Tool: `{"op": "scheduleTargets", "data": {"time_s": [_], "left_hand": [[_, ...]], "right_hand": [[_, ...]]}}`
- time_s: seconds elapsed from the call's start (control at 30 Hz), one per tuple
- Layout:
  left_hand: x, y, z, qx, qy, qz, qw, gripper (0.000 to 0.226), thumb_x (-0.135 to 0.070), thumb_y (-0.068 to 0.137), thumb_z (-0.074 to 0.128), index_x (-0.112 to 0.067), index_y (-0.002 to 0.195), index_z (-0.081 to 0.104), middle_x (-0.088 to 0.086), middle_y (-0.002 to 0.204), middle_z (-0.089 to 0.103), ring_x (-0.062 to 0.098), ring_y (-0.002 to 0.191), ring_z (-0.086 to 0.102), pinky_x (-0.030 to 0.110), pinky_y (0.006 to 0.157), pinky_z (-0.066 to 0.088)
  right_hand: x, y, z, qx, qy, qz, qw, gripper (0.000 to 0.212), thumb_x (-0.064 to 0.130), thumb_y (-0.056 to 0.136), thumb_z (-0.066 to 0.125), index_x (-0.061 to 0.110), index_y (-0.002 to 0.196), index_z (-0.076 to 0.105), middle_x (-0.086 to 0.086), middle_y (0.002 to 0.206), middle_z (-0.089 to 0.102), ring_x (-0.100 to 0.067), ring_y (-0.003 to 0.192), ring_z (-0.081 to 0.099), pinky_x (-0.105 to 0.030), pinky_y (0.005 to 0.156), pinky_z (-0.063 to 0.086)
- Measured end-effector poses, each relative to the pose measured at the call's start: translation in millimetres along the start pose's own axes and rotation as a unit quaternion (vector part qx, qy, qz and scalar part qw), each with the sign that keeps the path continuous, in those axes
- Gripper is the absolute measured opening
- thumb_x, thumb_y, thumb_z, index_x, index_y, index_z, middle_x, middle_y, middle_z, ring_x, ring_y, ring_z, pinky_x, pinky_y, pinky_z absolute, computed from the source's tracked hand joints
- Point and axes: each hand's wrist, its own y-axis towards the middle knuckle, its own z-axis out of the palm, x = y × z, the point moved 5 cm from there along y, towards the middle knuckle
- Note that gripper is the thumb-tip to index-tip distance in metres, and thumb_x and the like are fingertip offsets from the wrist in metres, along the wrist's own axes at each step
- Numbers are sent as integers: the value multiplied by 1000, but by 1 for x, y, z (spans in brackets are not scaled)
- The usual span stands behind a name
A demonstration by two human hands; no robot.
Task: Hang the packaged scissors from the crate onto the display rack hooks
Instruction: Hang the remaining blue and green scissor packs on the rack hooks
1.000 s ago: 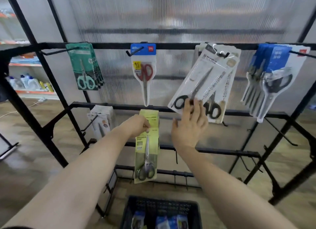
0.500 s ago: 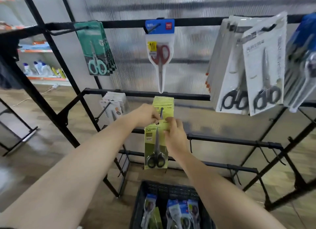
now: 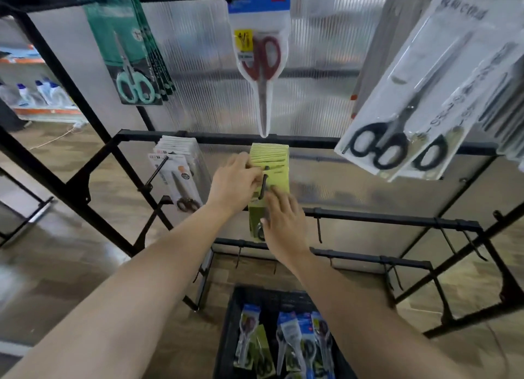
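A yellow-green scissors pack (image 3: pixel 276 177) hangs at the front of a stack of like packs on a black hook (image 3: pixel 264 181) of the rack's second bar. My left hand (image 3: pixel 234 183) pinches the pack's top left edge beside the hook. My right hand (image 3: pixel 283 224) lies with straight fingers on the pack's front, covering most of the scissors. Below, a black crate (image 3: pixel 235 322) holds several packaged scissors (image 3: pixel 295 342) with blue headers.
On the top bar hang green packs (image 3: pixel 129 47), a red-handled pair (image 3: pixel 261 64) and white packs with black scissors (image 3: pixel 411 101). White packs (image 3: pixel 175 174) hang left of my hands. Bare hooks (image 3: pixel 319 230) stick out from the lower bars at right. The floor is wood.
The view has closed in on the second bar. My right hand came off the white packs at top right and went flat onto the yellow-green pack, which now sits on the hook.
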Motion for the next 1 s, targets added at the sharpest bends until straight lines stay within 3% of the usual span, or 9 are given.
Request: {"op": "scheduleTargets", "data": {"time_s": [0.1, 0.2, 0.4, 0.53, 0.7, 0.77, 0.83, 0.9, 1.0], "left_hand": [[2, -4, 11, -56, 74, 6, 996, 20, -29, 85, 61, -11, 89, 69, 11, 95, 57, 31, 88, 55, 39, 76, 45], [6, -22, 37, -34, 101, 3, 994, 32, -24, 86, 62, -16, 116, 59, 14, 96, 54, 34, 87, 55, 43, 77, 47], [19, -81, 104, -11, 69, -79, 994, 67, -22, 86, 61, -19, 143, 27, 19, 97, 53, 36, 85, 52, 43, 76, 46], [20, -158, 196, 24, 44, -80, 995, 69, -23, 80, 65, -12, 139, 32, 20, 101, 55, 36, 89, 51, 42, 76, 49], [18, -238, 331, 137, 22, -102, 985, 71, -28, 86, 62, -11, 146, 27, 20, 117, 53, 40, 101, 54, 45, 84, 47], [16, -266, 391, 189, 6, -123, 974, 73, -31, 93, 53, -15, 151, 12, 16, 139, 40, 35, 124, 42, 43, 98, 38], [14, -291, 452, 238, -31, -132, 962, 73, -33, 98, 44, -19, 151, -3, 7, 156, 17, 25, 143, 16, 38, 112, 24], [12, -312, 511, 276, -42, -113, 954, 72, -36, 100, 38, -20, 150, -11, 1, 159, 0, 19, 147, -2, 34, 119, 13], [15, -343, 591, 324, -42, -102, 940, 73, -38, 101, 35, -21, 148, -18, -1, 159, -10, 17, 146, -8, 31, 120, 5]], "right_hand": [[-11, 2, 16, 98, -8, 14, 995, 68, 31, 97, 45, 23, 152, 4, 2, 160, -4, -20, 146, -9, -38, 117, 0], [-17, -6, 28, 139, -21, 2, 990, 73, 29, 98, 43, 24, 151, -8, 2, 157, -19, -17, 142, -22, -39, 119, -4], [-55, -50, 68, 139, 5, 12, 990, 72, 20, 97, 43, 23, 151, -4, 0, 159, -8, -16, 146, -8, -34, 117, 5], [-114, -124, 143, 180, -10, 53, 982, 69, 19, 97, 42, 19, 151, 0, -1, 160, -1, -17, 147, -3, -37, 120, 6], [-191, -215, 249, 257, -8, 120, 959, 65, 22, 100, 40, 20, 152, 1, 2, 159, -3, -15, 147, -6, -36, 120, 7], [-222, -250, 294, 288, -22, 145, 946, 65, 22, 100, 40, 20, 152, 1, 3, 159, -4, -15, 146, -7, -35, 120, 6], [-253, -286, 339, 315, -27, 177, 932, 64, 20, 100, 39, 19, 152, 2, 2, 160, -3, -15, 147, -6, -34, 118, 7], [-279, -318, 383, 335, -32, 202, 920, 63, 21, 100, 39, 18, 152, 4, 1, 160, -2, -16, 147, -4, -35, 119, 9], [-310, -357, 447, 371, -44, 220, 901, 65, 26, 100, 38, 15, 152, 2, -1, 160, -4, -18, 147, -5, -37, 119, 10]]}}
